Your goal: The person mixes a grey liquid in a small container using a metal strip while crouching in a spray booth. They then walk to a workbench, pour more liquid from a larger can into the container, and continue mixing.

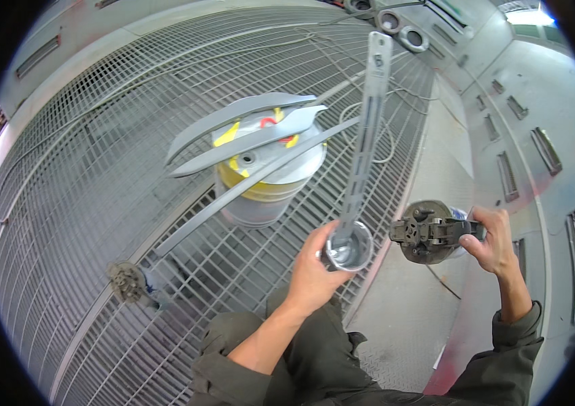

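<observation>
My left hand (pixel 316 265) is wrapped round a small cup (pixel 366 260) with silvery-grey liquid inside. A long metal mixing stick (pixel 370 115) with slots along it stands tilted in the cup, its upper end leaning away from me. My thumb is near the stick's lower part; whether it presses on the stick I cannot tell. To the right, my right hand (pixel 494 240) grips the handle of a paint can with a dark, stained mixing lid (pixel 429 233). This can is held beside the cup, apart from it, and the lid hides most of its body.
A large pail (pixel 274 203) stands on the floor grating (pixel 71 203), with several long grey curved trim parts (pixel 233 150) lying across its top. Another can with a crusted lid (pixel 128 283) is at the left. Hoses trail over the grating. A vented wall (pixel 538 101) rises at right.
</observation>
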The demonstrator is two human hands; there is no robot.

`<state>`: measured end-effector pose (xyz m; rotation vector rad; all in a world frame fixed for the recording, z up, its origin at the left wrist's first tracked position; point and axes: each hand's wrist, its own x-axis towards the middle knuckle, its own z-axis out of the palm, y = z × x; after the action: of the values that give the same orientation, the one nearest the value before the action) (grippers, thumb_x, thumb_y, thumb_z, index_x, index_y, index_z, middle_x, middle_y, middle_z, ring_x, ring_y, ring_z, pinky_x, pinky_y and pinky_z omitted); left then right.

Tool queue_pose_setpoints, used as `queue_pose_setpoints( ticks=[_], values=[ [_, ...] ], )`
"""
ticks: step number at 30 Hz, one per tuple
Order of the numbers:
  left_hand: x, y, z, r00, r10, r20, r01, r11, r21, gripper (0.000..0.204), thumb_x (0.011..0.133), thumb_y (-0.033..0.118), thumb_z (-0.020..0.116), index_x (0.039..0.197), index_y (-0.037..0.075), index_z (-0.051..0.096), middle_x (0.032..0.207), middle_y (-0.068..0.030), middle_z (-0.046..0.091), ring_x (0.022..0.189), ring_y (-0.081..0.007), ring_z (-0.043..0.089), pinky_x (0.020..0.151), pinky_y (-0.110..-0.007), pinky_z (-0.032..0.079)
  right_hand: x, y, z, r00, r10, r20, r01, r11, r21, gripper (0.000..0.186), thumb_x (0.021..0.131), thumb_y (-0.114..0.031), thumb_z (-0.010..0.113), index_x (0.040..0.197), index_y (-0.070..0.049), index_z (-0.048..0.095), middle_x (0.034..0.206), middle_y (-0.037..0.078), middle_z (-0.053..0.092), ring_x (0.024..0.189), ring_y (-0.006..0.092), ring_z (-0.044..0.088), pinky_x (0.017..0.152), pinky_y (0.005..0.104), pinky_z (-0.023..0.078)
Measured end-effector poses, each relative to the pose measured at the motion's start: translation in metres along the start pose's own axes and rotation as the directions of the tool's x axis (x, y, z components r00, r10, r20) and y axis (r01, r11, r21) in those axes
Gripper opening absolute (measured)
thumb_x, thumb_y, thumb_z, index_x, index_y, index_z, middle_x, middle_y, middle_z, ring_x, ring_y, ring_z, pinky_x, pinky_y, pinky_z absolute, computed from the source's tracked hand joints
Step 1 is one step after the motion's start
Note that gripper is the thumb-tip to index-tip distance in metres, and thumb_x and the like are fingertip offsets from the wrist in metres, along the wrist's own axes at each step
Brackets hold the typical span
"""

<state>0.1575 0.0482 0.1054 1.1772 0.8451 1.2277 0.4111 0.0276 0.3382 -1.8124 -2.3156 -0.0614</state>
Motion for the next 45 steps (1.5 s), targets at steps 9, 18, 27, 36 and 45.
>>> queue_pose_setpoints(
  ticks=[9,18,27,36,45],
  values=[
    [-0.002,0.019,-0.003,1.000,-0.020,-0.010,0.020,1.000,0.014,0.080,0.066,0.002,0.087,0.138,0.006,0.052,0.127,-0.0050,0.059,0.117,-0.0174,0.059,0.102,-0.033,0.048,0.035,-0.064,-0.040,0.894,-0.445,-0.058,0.438,0.893,-0.106,0.062,0.082,-0.062,0.061,0.064,-0.004,0.047,0.054,0.008,0.043,0.043,0.0239,0.044,0.043,0.0338,0.035],
    [0.000,0.027,-0.002,0.999,0.003,-0.047,-0.003,1.000,-0.007,0.076,0.067,0.005,0.086,0.136,0.008,0.055,0.127,-0.0040,0.059,0.118,-0.0187,0.058,0.102,-0.034,0.046,0.044,-0.089,-0.042,0.843,-0.537,0.021,0.533,0.830,-0.165,0.049,0.084,-0.046,0.055,0.064,-0.003,0.045,0.054,0.008,0.040,0.043,0.0267,0.041,0.043,0.0361,0.032],
    [0.000,0.031,-0.004,1.000,0.010,-0.029,-0.011,1.000,-0.019,0.075,0.067,0.006,0.086,0.135,0.008,0.055,0.127,-0.0066,0.060,0.118,-0.0220,0.059,0.100,-0.034,0.048,0.044,-0.091,-0.047,0.866,-0.499,0.045,0.497,0.847,-0.187,0.048,0.085,-0.045,0.047,0.064,-0.001,0.045,0.056,0.012,0.042,0.045,0.0286,0.043,0.045,0.0367,0.032],
    [0.000,0.031,0.000,0.998,0.052,-0.043,-0.052,0.998,0.022,0.072,0.070,0.007,0.084,0.135,0.007,0.054,0.126,-0.0117,0.059,0.118,-0.0282,0.059,0.099,-0.037,0.050,0.045,-0.090,-0.048,0.857,-0.515,0.034,0.513,0.844,-0.157,0.037,0.081,-0.038,0.051,0.066,-0.004,0.045,0.056,0.009,0.041,0.044,0.0293,0.042,0.045,0.0383,0.033],
    [0.001,0.030,0.001,1.000,0.000,-0.019,0.000,1.000,0.009,0.077,0.066,0.006,0.086,0.136,0.007,0.054,0.127,-0.0047,0.061,0.119,-0.0188,0.058,0.104,-0.033,0.044,0.041,-0.087,-0.046,0.864,-0.503,0.032,0.500,0.846,-0.187,0.053,0.086,-0.050,0.046,0.062,-0.003,0.044,0.055,0.009,0.041,0.045,0.0262,0.043,0.045,0.0359,0.031]
  ],
)
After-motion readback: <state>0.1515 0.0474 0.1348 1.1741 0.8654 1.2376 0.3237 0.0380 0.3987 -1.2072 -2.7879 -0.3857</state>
